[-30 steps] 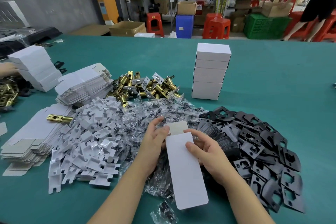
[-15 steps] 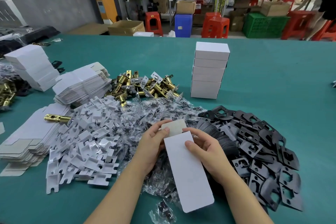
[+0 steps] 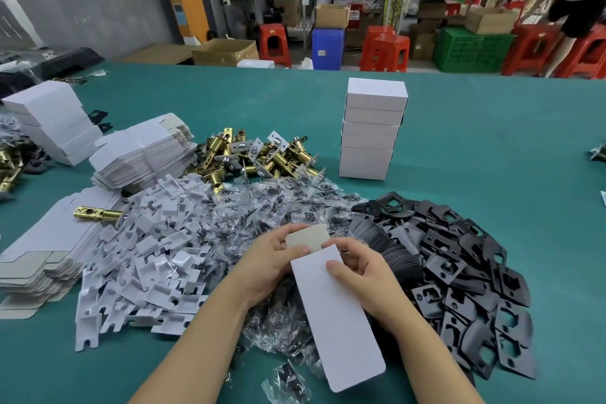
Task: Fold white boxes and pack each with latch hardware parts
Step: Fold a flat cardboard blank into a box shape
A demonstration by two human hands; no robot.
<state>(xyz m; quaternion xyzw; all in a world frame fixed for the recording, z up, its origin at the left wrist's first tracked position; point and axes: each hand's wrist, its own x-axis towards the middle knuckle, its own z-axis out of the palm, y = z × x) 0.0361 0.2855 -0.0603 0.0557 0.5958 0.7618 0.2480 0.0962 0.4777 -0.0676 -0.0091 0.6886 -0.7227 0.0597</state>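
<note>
I see both hands on one white box blank [image 3: 337,315], held above the bagged screws [image 3: 262,213]. Left hand [image 3: 272,259] pinches its grey end flap [image 3: 306,237], bending it up. Right hand [image 3: 364,275] grips the panel's edge, thumb on top. Finished boxes [image 3: 372,129] stand stacked behind, beside brass latches [image 3: 259,157]; black plates [image 3: 459,272] lie right.
</note>
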